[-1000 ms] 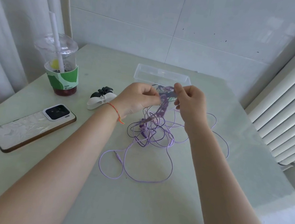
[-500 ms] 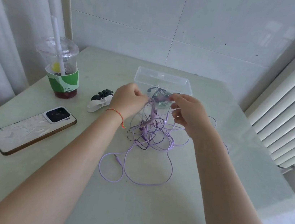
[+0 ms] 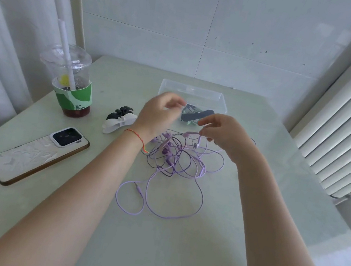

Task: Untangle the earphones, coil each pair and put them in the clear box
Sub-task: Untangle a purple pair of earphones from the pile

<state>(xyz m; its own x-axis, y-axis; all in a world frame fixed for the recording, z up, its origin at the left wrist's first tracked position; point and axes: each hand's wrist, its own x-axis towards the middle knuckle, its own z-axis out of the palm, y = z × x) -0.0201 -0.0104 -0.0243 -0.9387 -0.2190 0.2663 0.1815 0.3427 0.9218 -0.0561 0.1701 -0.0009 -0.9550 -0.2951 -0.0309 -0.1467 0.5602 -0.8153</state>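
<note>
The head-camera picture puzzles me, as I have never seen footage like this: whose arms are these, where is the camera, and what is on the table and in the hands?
There is no machine here. A person wears a wide-angle camera on the head, looking forward and down, so the two bare arms reaching in from below are that person's own.

On the pale table lies a tangle of purple earphones, with one plug lying free near the front. Behind it stands a clear box, with something dark inside that I cannot identify. To the left are a drink cup with a straw, a black and white hair clip and a phone lying face down.

The right hand pinches a purple wire near the top of the tangle. The left hand seems to pinch a thin strand, though it is blurred.
</note>
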